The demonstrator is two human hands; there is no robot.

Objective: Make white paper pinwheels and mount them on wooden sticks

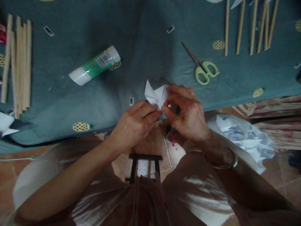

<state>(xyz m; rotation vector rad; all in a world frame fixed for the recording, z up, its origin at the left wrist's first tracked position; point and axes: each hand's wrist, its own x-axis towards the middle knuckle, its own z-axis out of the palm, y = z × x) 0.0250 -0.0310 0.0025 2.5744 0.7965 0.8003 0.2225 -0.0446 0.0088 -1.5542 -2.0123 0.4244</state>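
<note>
Paper (160,93), folded into points, was found between both hands, above the cloth's (141,47) near edge. Left hand (138,121) pinched its lower edge; right hand (188,114) gripped its right side, fingertips drawn narrow. It was judged light, crisp and easily creased, best held at layered folds. Scissors (198,62) lay beyond the right hand.

Folded paper (160,94): white, creased into angular flaps
Pose: one pointed flap facing away
Place: held at bench's (145,37) near edge
</note>
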